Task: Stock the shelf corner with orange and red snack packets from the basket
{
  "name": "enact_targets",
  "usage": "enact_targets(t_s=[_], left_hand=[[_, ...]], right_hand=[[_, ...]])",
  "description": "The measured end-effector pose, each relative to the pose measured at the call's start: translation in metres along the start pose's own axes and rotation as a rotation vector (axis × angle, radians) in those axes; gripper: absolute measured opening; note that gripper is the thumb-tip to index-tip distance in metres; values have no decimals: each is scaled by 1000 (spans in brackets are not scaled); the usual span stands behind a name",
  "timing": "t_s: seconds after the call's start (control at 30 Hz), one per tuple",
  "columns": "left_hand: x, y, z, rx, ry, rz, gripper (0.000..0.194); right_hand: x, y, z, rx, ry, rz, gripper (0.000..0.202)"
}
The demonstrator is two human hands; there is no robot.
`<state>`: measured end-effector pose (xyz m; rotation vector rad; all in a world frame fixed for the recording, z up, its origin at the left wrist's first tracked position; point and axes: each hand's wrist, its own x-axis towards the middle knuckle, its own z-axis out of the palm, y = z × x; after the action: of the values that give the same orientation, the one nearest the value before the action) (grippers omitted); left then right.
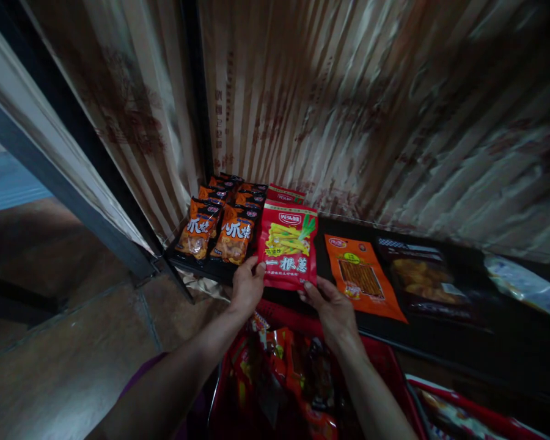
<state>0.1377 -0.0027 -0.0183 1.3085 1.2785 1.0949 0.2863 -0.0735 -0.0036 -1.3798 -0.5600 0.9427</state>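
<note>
Between my two hands is a red snack bag (288, 244) with yellow sticks and a green onion printed on it. My left hand (247, 282) pinches its lower left edge, thumb on the front. At the lower right corner, my right hand (332, 308) grips the bag between thumb and fingers. Another red bag (286, 194) shows behind it, mostly covered. To the left stand orange and black snack bags (233, 232) in two columns on the black shelf (323, 287). Right of the held bag lies a flat orange bag (364, 278) with brown strips in its window.
Below my hands, a red basket (396, 373) holds several mixed snack packets. Farther right on the shelf are a dark bag (428, 278) and a pale plastic bag (527, 284). Corrugated sheeting (302, 91) backs the shelf, and a dark metal post (82, 134) rises at the left.
</note>
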Motion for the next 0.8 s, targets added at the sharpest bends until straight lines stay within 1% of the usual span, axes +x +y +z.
enact_targets(t_s=[0.07, 0.13, 0.2, 0.27, 0.43, 0.53, 0.6, 0.67, 0.73, 0.8], left_hand=[[6, -7, -3, 43, 25, 6, 31], [9, -11, -5, 67, 30, 27, 44], [10, -13, -8, 74, 6, 65, 53], [8, -11, -10, 88, -24, 115, 56], [3, -3, -14, 262, -62, 280, 60], [2, -3, -15, 371, -81, 354, 56], [1, -5, -14, 442, -85, 378, 51], [-1, -7, -13, 524, -84, 387, 47], [-3, -7, -11, 615, -77, 391, 46], [-6, -6, -10, 707, -62, 391, 46]], right_hand=[[6, 4, 5, -43, -11, -46, 45], [10, 9, 7, -98, -25, -72, 47], [13, 14, 8, -158, -40, -96, 48], [14, 19, 7, -213, -53, -121, 50], [15, 24, 6, -359, -55, -173, 56], [13, 22, 5, -568, -11, -256, 63], [11, 21, 4, -765, 46, -361, 63], [9, 20, 4, -923, 80, -465, 57], [9, 21, 3, -1002, 78, -528, 52], [9, 23, 3, -1011, 77, -546, 50]])
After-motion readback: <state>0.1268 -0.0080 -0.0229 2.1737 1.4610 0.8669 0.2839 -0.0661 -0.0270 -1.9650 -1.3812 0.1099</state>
